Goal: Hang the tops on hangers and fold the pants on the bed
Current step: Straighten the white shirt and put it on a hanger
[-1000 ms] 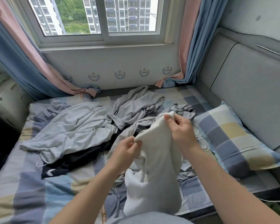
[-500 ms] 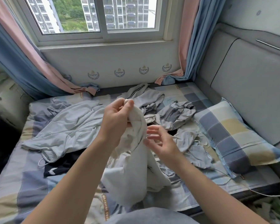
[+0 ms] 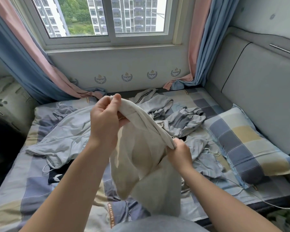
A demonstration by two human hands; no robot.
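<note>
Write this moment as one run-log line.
left hand: pinches cream garment edge, high | right hand: pinches same edge, lower | state: hanging above bed

raised white garment [image 3: 141, 156] higher in left hand [image 3: 105, 121] | re-pinched its edge lower down with right hand [image 3: 179, 153], open 0.5 s ago | pulled edge into a sloping line between both | spread grips apart vs 1 s ago

Both bare forearms outstretched, left hand [image 3: 105, 121] raised, right hand [image 3: 179, 153] lower, each pinching the pale garment [image 3: 141, 156].
</note>
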